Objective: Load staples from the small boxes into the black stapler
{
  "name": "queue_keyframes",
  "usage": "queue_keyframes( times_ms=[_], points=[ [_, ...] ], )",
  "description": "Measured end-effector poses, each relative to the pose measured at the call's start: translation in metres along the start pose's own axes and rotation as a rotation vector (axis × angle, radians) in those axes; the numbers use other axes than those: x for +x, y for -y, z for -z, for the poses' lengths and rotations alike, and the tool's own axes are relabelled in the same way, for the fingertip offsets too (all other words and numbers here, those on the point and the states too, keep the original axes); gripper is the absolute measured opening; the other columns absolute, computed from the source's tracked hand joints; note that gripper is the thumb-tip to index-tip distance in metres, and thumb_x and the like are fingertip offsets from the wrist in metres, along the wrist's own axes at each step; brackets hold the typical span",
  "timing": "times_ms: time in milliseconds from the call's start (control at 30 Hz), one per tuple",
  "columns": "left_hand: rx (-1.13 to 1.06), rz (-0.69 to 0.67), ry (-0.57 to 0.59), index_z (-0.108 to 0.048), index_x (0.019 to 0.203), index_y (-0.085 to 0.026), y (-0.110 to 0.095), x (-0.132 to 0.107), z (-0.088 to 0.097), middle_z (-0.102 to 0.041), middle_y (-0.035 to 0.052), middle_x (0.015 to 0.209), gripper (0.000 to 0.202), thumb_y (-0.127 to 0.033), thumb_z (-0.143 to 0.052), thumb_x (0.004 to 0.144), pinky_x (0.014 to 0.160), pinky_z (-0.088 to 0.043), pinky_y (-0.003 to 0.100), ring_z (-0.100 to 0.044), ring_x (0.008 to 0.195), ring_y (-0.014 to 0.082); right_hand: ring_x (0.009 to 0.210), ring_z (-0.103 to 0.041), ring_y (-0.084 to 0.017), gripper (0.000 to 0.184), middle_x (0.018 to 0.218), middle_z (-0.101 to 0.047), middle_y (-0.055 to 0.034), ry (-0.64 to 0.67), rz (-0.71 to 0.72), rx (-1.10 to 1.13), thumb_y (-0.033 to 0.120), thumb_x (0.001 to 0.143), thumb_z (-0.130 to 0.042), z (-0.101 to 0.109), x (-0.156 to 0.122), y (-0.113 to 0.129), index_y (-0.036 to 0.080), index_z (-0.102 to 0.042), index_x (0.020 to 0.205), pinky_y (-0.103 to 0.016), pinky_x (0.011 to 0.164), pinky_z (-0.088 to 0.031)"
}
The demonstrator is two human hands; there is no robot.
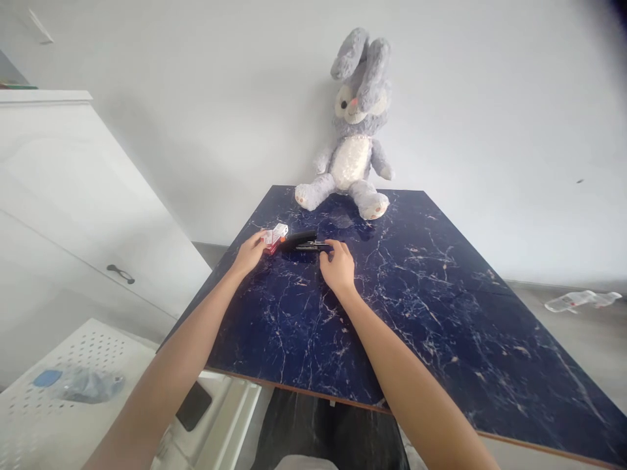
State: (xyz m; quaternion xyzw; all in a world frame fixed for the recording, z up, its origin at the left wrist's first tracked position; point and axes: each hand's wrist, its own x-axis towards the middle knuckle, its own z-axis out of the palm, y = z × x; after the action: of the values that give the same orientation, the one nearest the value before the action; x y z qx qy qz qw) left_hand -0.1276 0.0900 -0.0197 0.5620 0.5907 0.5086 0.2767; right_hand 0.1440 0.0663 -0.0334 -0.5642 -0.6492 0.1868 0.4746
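A black stapler (298,240) lies on the dark blue marbled table, its top arm raised from the base so that the metal staple channel shows. My right hand (339,264) has its fingers curled at the stapler's right end, thumb and index finger gripping the base. To the left, my left hand (249,253) pinches a small red-and-white box (275,238). The box stands right beside the stapler's left end; whether the two touch I cannot tell. A small orange spot shows between them.
A grey plush rabbit (355,143) sits at the table's (431,313) far edge against the wall. At left are a white cabinet (73,196) and a perforated white surface (93,346) with a clear bag. A dark phone-like object (194,406) lies below. A clear plastic bottle (580,300) lies at right.
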Motion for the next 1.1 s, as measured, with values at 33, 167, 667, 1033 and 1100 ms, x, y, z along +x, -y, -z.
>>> queue_keyframes(
  times_ms=[33,167,667,1033,1100],
  points=[
    [0.015,0.014,0.003,-0.074,0.112,-0.024,0.001,-0.001,-0.001,-0.065,0.0062,0.135,0.036,-0.026,-0.069,0.076,0.113,-0.034,0.043,-0.051,0.132,0.0346,0.108,-0.062,-0.029,0.042,0.125,-0.063,-0.0162,-0.005,-0.024,-0.059,0.024,0.088,-0.05,0.0,0.001,-0.002,0.016,-0.061,0.127,-0.045,0.099,-0.047],
    [0.038,0.004,-0.003,-0.074,0.113,-0.026,-0.001,-0.005,-0.007,-0.066,0.0053,0.132,0.032,-0.03,-0.068,0.081,0.112,-0.035,0.043,-0.051,0.131,0.0353,0.12,-0.054,-0.035,0.057,0.128,-0.062,-0.02,0.039,-0.035,-0.204,0.024,0.086,-0.051,-0.005,0.003,-0.007,0.009,-0.049,0.14,-0.05,0.104,-0.041],
    [0.495,-0.423,0.087,-0.059,0.139,-0.024,-0.012,-0.006,-0.026,-0.06,0.0151,0.131,0.057,-0.027,-0.072,0.083,0.115,-0.028,0.05,-0.044,0.133,0.0371,0.134,-0.044,-0.038,0.09,0.148,-0.053,-0.0132,0.366,0.183,-0.222,0.035,0.086,-0.056,-0.013,0.002,-0.007,0.016,-0.011,0.16,-0.056,0.109,-0.032],
    [0.575,-0.38,0.07,-0.058,0.138,-0.023,-0.012,-0.007,-0.023,-0.065,0.0119,0.118,0.054,-0.029,-0.069,0.086,0.114,-0.036,0.049,-0.044,0.134,0.0333,0.133,-0.042,-0.037,0.093,0.15,-0.049,-0.017,0.395,0.283,-0.299,0.033,0.088,-0.052,-0.014,-0.003,-0.005,0.011,0.001,0.161,-0.054,0.108,-0.034],
    [0.614,-0.388,0.05,-0.051,0.145,-0.022,-0.011,-0.006,-0.02,-0.067,0.0115,0.122,0.061,-0.034,-0.068,0.087,0.117,-0.032,0.052,-0.036,0.141,0.0344,0.134,-0.042,-0.036,0.09,0.151,-0.045,-0.0198,0.332,0.305,-0.29,0.031,0.089,-0.05,-0.016,-0.003,-0.006,0.008,-0.001,0.16,-0.053,0.109,-0.034]
  ],
)
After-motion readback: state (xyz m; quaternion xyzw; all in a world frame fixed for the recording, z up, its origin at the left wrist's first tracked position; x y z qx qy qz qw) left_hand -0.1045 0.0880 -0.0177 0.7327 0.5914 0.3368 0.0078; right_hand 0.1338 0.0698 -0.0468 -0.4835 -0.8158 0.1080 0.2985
